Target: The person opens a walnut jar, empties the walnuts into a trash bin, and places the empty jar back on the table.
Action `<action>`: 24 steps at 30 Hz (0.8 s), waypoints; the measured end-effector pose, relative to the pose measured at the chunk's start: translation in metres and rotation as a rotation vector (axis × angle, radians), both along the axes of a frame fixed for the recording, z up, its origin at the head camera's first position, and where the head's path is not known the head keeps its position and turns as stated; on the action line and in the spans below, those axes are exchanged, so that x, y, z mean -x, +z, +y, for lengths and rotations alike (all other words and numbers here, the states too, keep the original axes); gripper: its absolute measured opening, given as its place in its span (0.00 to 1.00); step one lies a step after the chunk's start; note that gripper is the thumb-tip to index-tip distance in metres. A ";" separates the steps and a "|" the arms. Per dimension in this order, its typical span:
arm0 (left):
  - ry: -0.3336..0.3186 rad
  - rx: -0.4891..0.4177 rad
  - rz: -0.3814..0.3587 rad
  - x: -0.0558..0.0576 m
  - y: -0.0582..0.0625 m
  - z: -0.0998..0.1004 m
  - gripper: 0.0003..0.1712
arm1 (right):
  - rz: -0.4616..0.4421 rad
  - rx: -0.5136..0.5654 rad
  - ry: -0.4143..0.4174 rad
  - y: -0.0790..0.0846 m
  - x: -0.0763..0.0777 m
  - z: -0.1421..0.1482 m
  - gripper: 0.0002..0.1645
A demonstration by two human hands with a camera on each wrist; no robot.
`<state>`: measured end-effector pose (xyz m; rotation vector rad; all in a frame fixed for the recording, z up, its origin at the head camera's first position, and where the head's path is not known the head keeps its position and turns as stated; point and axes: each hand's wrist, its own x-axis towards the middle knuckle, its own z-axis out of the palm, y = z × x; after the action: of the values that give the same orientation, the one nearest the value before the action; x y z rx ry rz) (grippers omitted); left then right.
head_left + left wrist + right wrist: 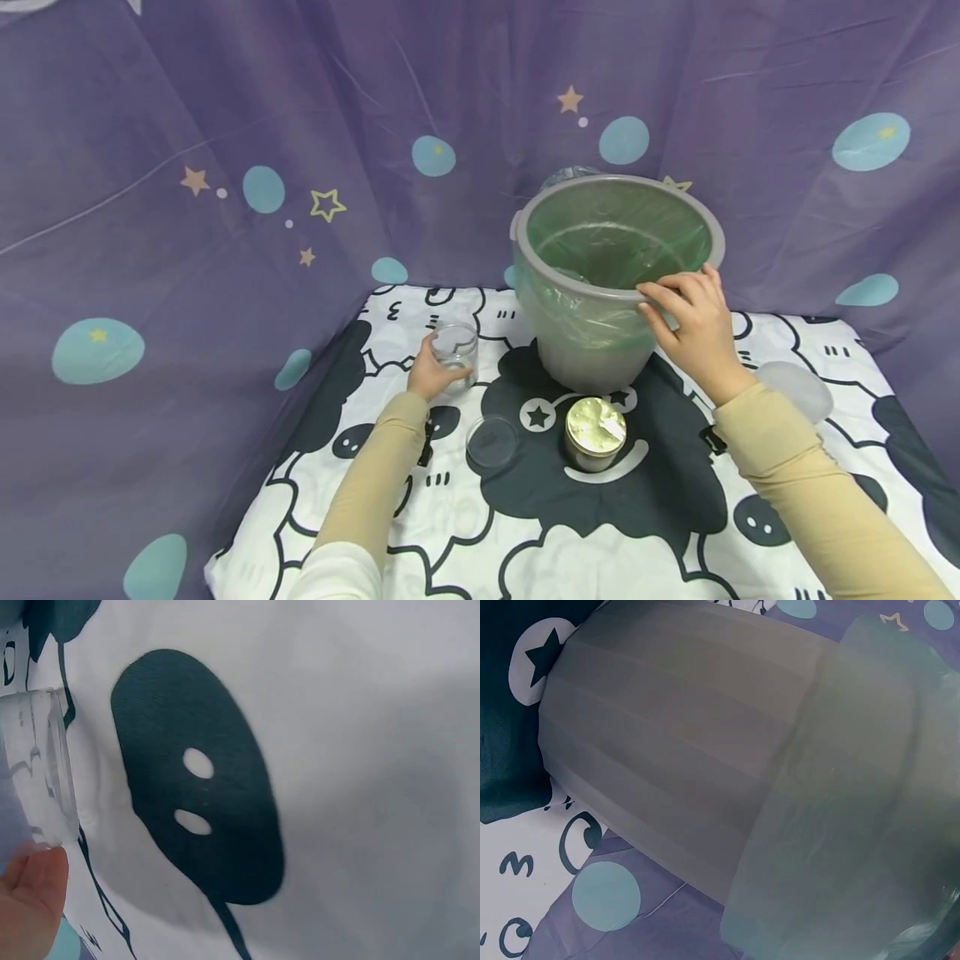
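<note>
My left hand (437, 371) grips a clear, colourless jar (467, 379), its thumb across the near side and the fingers around the left. The left wrist view shows the jar (45, 765) at its left edge, with part of the hand (34, 904) below. On the right, my right hand (693, 325) pinches the near right rim of a grey trash bin (585, 367), fingers over the top and thumb under it. A thin green bag (555, 304) lines the bin and folds down outside. Grey bin wall (667, 750) and bag (840, 810) fill the right wrist view.
A jar with a gold foil top (595, 429) stands in front of the bin. Left of it lies a round clear lid (492, 442). A whitish translucent disc (798, 392) lies beyond the right forearm. Purple curtain (247, 92) surrounds the cartoon-print cloth (585, 567).
</note>
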<state>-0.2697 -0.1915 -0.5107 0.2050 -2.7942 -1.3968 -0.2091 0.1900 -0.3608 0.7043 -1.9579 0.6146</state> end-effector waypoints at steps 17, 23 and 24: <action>-0.041 -0.105 0.088 -0.010 -0.021 -0.009 0.60 | 0.010 -0.009 -0.005 -0.002 0.000 0.001 0.23; -0.056 -0.113 0.081 -0.009 -0.021 -0.010 0.62 | 0.005 -0.014 -0.005 -0.001 0.001 0.002 0.24; -0.067 -0.116 0.086 -0.009 -0.021 -0.010 0.62 | 0.005 -0.014 -0.005 -0.001 0.001 0.002 0.25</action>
<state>-0.2609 -0.2015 -0.5317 0.0516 -2.6773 -1.5443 -0.2096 0.1919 -0.3619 0.7084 -1.9603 0.5963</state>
